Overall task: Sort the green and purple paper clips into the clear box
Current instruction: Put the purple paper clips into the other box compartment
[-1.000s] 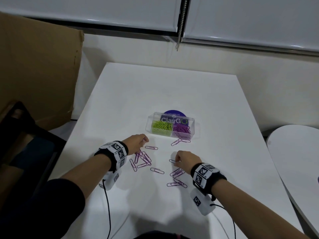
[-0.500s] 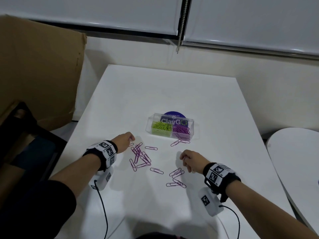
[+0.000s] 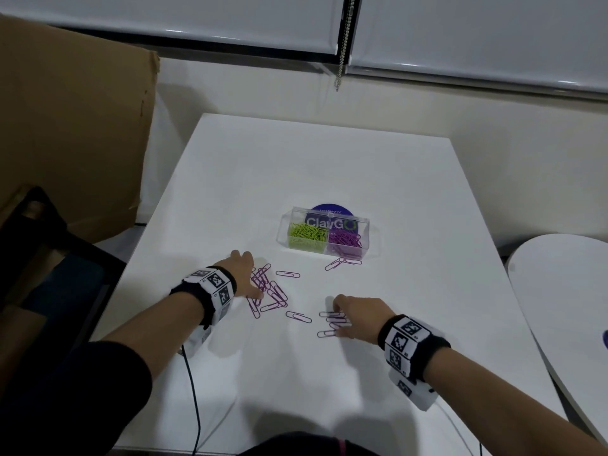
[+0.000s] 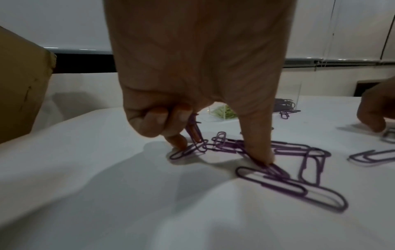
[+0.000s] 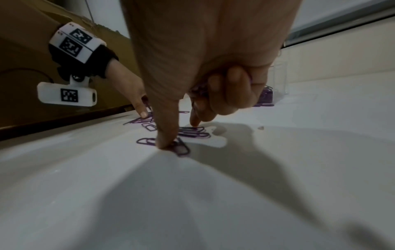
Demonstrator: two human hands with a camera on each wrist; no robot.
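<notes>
The clear box [image 3: 371, 236] stands mid-table, with green paper clips [image 3: 307, 235] in its left compartment and purple ones [image 3: 343, 240] in its right. Several loose purple paper clips [image 3: 274, 296] lie in front of it. My left hand [image 3: 253, 281] rests on the left cluster: in the left wrist view its thumb [image 4: 259, 152] and index fingertip press clips flat, and its curled fingers hold purple clips [image 4: 193, 130]. My right hand [image 3: 335, 319] presses a small bunch of clips [image 5: 192, 132] with its thumb [image 5: 166, 135] and index finger; purple clips show inside its curled fingers.
A purple round sticker [image 3: 329, 210] lies behind the box. Two clips [image 3: 339, 263] lie just in front of the box. A brown cardboard sheet [image 3: 72, 126] leans at the left, and a round white table [image 3: 566, 291] stands at the right. Cables run off the near edge.
My left hand has moved back right onto the left cluster with thumb and index finger spread. My right hand has come down onto the near-right clips, which now lie bunched under its fingers.
</notes>
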